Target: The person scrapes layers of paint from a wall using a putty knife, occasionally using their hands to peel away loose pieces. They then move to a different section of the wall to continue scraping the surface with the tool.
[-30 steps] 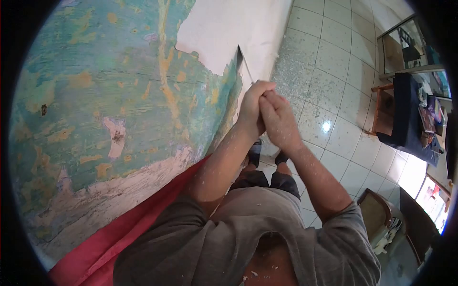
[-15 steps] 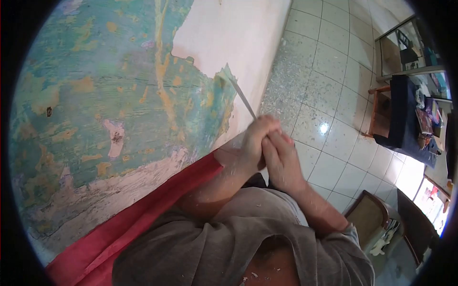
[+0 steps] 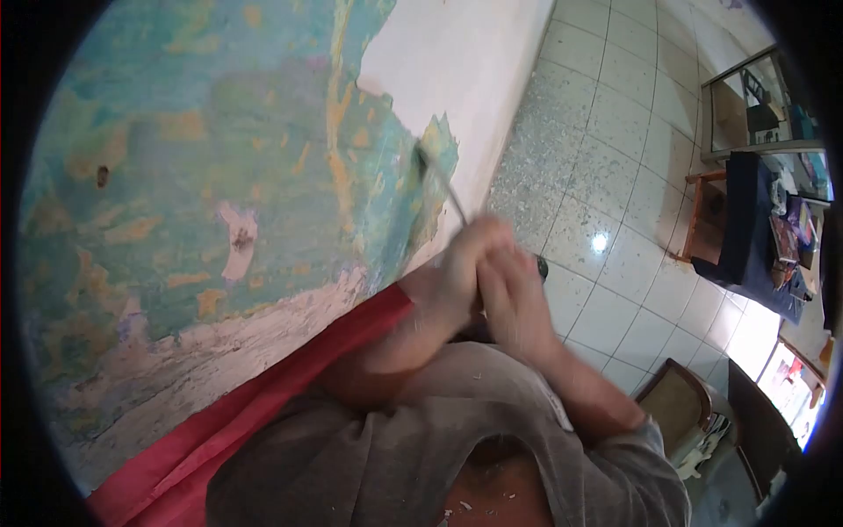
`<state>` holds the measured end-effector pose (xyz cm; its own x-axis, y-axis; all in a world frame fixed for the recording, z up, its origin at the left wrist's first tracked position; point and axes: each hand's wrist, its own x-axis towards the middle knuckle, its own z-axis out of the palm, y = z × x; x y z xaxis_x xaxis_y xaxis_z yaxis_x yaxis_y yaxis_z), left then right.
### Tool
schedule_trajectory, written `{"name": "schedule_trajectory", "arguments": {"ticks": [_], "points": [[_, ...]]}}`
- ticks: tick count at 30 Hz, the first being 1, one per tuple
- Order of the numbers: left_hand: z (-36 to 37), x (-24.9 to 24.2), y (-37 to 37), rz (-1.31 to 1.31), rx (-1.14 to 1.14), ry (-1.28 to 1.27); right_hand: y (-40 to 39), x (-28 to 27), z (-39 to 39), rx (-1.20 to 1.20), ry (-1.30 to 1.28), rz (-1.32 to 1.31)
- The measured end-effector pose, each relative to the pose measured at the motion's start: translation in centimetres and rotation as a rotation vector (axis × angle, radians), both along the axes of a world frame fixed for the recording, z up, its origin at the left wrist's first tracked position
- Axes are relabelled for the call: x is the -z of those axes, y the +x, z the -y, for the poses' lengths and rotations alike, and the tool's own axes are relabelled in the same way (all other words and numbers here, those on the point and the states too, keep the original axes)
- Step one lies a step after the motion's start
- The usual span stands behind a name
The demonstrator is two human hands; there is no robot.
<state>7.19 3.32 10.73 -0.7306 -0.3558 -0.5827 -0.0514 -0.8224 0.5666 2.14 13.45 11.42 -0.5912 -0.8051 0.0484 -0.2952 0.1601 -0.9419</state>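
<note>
Both my hands are closed one against the other around the handle of a scraper (image 3: pixel 454 195), whose thin metal shaft slants up and left to the wall. My left hand (image 3: pixel 470 255) is nearer the blade, and my right hand (image 3: pixel 516 290) presses in beside it. Past my right hand a dark round end, perhaps the handle's butt, shows. The scraper's tip touches the flaking green paint (image 3: pixel 378 189), left of a jagged paint point at the edge of the bare white patch (image 3: pixel 465 57). Most of the handle is hidden by my fingers.
Paint flakes lie on the tiled floor (image 3: pixel 562 176) along the wall. A red cloth (image 3: pixel 290 369) hangs by my left arm. To the right stand a cloth-covered table (image 3: pixel 738 220) with items on it, a glass-fronted cabinet (image 3: pixel 755 97) and a chair (image 3: pixel 672 395).
The scraper's tip has shifted left and down, from the jagged paint point onto the green paint. My view has shifted slightly, and a dark round end now shows past my right hand.
</note>
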Motion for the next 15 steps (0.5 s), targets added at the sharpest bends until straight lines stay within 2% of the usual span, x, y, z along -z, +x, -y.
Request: {"name": "schedule_trajectory", "arguments": {"ticks": [1,3,4,5,7,8,9,10,11,13,15], "points": [[1.5,-1.7,-1.7,0.084,-0.009,0.076,-0.3,0.0,0.6,-0.009,0.01,0.01],[3.2,-1.0,-4.0,0.036,0.04,0.072,-2.8,-0.4,3.4,0.104,-0.04,0.4],[2.3,-0.9,-3.7,0.04,0.04,0.082,-3.3,-1.1,3.2,0.101,-0.032,0.461],[1.4,-0.9,-3.4,0.008,0.032,0.063,-3.1,-1.1,2.2,0.104,-0.029,0.456],[0.0,-1.1,-1.5,-0.021,0.025,0.043,-0.8,-1.2,-0.6,0.038,-0.005,0.267],[-0.6,-1.4,0.0,-0.049,0.077,-0.026,0.5,-1.5,-0.5,0.114,-0.188,0.071],[-0.8,-1.1,0.7,-0.078,0.131,-0.095,0.1,-1.3,0.2,0.114,-0.191,0.068],[0.1,-0.8,0.0,-0.07,-0.012,-0.022,-0.7,-1.0,1.1,0.04,-0.074,0.133],[1.8,-0.6,-0.9,-0.036,-0.052,0.179,-1.3,-0.7,2.0,-0.039,0.049,0.207],[5.3,-3.6,-4.6,0.056,0.095,0.03,-3.0,-1.1,4.4,0.015,0.016,0.195],[3.3,-2.5,-4.7,0.018,0.066,0.017,-3.9,-2.1,4.2,0.107,-0.005,0.277]]}}
